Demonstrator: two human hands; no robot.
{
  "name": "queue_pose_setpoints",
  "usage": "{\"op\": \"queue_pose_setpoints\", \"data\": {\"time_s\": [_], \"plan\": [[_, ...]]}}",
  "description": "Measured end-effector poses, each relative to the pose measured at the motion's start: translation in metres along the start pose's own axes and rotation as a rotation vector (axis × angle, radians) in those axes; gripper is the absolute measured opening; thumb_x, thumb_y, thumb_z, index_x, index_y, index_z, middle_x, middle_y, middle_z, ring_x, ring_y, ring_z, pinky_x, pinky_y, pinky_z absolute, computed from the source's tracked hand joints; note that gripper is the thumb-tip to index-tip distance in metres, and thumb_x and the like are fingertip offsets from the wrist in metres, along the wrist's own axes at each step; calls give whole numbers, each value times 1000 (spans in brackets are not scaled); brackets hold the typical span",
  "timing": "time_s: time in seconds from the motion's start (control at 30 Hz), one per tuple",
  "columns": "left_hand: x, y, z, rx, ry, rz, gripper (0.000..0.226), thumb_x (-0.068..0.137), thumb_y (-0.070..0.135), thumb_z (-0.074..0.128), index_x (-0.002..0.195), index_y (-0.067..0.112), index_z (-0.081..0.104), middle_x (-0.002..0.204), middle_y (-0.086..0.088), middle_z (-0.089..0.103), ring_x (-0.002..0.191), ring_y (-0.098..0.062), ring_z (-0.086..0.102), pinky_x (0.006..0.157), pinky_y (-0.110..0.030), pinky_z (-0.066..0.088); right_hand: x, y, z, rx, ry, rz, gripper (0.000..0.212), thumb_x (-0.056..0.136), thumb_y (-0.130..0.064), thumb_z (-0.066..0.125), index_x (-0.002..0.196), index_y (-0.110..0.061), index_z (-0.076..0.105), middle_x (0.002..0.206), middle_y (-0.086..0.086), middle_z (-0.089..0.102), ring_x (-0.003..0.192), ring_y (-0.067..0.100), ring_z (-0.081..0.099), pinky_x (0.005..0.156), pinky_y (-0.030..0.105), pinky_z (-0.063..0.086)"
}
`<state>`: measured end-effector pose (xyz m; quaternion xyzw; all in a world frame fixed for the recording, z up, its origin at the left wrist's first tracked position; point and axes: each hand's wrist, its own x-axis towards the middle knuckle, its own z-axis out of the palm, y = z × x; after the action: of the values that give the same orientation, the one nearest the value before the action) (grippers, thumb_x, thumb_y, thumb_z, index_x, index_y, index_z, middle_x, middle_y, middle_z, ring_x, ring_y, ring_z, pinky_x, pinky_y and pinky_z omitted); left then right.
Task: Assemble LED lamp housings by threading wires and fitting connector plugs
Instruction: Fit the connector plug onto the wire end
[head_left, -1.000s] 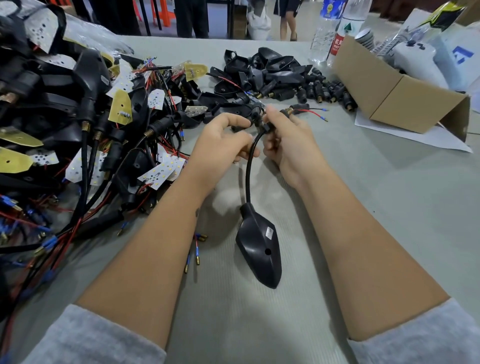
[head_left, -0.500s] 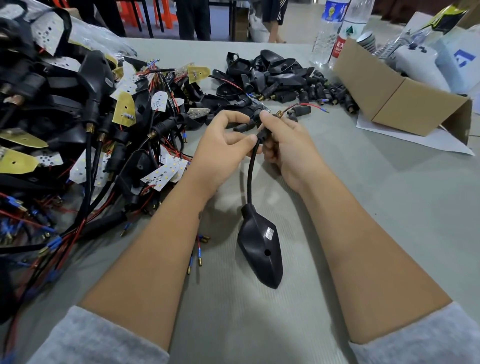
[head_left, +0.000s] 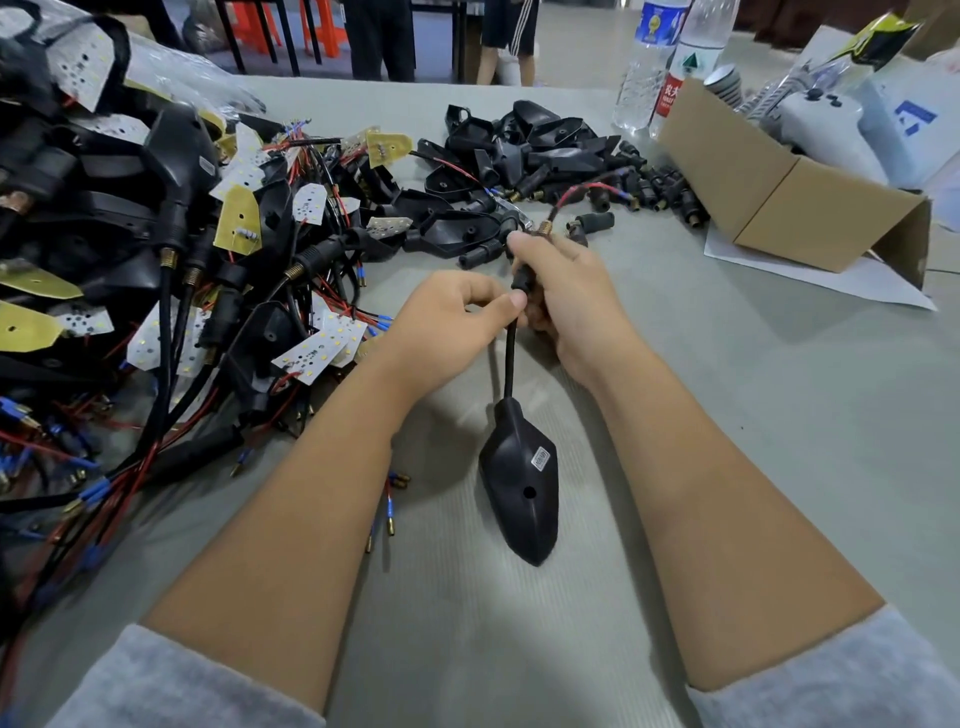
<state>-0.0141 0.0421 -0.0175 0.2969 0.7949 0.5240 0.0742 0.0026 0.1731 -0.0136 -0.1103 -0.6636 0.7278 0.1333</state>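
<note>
Beyond and right of your grip you have a cardboard box (head_left: 795, 208), with two water bottles (head_left: 670, 62) behind it.

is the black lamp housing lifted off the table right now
No, the black lamp housing lies on the grey table, while both hands grip only the far end of its stem.

Things you cannot see all of

The right hand (head_left: 566, 296) covers most of the black plug (head_left: 521, 280), so how the plug joins the stalk (head_left: 509, 358) is hidden. The left hand (head_left: 452, 322) hides its own fingertips under its curl. The small label (head_left: 541, 459) on the lamp housing (head_left: 519, 483) is too tiny to read. The big pile of lamp parts (head_left: 130, 234) runs off the left edge. The two bottles (head_left: 670, 57) lose their tops at the top edge. Both grey sleeves (head_left: 171, 686) are cut off at the bottom.
</note>
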Motion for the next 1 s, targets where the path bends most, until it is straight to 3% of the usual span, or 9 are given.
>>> {"op": "queue_pose_setpoints", "data": {"time_s": [0.17, 0.27, 0.33, 0.4, 0.5, 0.63, 0.8, 0.93, 1.0], "plan": [[-1, 1, 1, 1, 6, 11, 27, 98, 23, 58, 74, 23, 69, 77, 9, 72, 75, -5, 62, 80, -26, 48, -2, -2, 1, -15, -25, -10, 31, 94, -23, 59, 64, -18, 50, 45, -12, 45, 37, 4, 40, 37, 13, 31], [-1, 3, -1, -50, -32, -47, 32, 93, 37, 61, 78, 12, 73, 92, -24, 71, 88, -34, 66, 94, -44, 48, -2, -2, 0, 43, -1, 7, 33, 95, -30, 59, 65, -18, 50, 48, -10, 46, 40, 7, 41, 41, 19, 34], [-2, 6, -2, -38, -84, -62, 30, 89, 34, 64, 72, 12, 73, 92, -32, 66, 85, -39, 63, 93, -46, 47, -1, 0, -1, 113, 66, 14, 32, 96, -33, 58, 69, -18, 51, 48, -11, 46, 42, 7, 38, 43, 21, 31], [-3, 6, -2, -19, -111, -67, 31, 93, 23, 63, 65, 16, 71, 83, -28, 68, 76, -27, 59, 84, -37, 49, 0, -1, -2, 200, 121, 26, 30, 97, -33, 56, 72, -17, 49, 47, -10, 42, 43, 8, 33, 43, 21, 27], [-4, 5, -3, -28, -111, -64, 33, 97, 21, 57, 67, 17, 70, 68, -2, 69, 71, -8, 60, 77, -22, 46, 0, -1, -2, 196, 112, 26, 29, 95, -29, 58, 69, -19, 48, 49, -7, 40, 43, 9, 33, 43, 22, 25], [-2, 4, -3, -90, -69, -56, 33, 99, 18, 55, 70, 15, 69, 77, -3, 70, 78, -10, 60, 81, -22, 44, -4, 2, 5, -46, -18, -46, 34, 93, -24, 59, 61, -20, 49, 50, -7, 43, 40, 7, 39, 39, 17, 32], [-4, 9, -4, -154, -62, -100, 37, 100, 25, 52, 75, 7, 72, 69, 8, 71, 69, -1, 63, 72, -11, 45, -2, 1, 1, 84, -13, 1, 32, 95, -30, 59, 67, -18, 47, 50, -5, 42, 40, 11, 36, 39, 21, 30], [-6, 10, -5, -116, -105, -133, 32, 98, 20, 54, 75, 8, 74, 76, -17, 68, 69, -17, 57, 72, -27, 43, 2, 1, -4, 223, 106, 25, 31, 96, -34, 58, 73, -16, 49, 49, -6, 40, 42, 10, 33, 41, 21, 27], [-5, 10, -5, -104, -91, -128, 31, 98, 19, 55, 73, 14, 72, 75, -10, 68, 68, -13, 57, 74, -29, 43, 3, 1, -5, 238, 97, 29, 29, 96, -31, 58, 72, -16, 48, 49, -5, 38, 42, 10, 32, 42, 21, 26]]}}
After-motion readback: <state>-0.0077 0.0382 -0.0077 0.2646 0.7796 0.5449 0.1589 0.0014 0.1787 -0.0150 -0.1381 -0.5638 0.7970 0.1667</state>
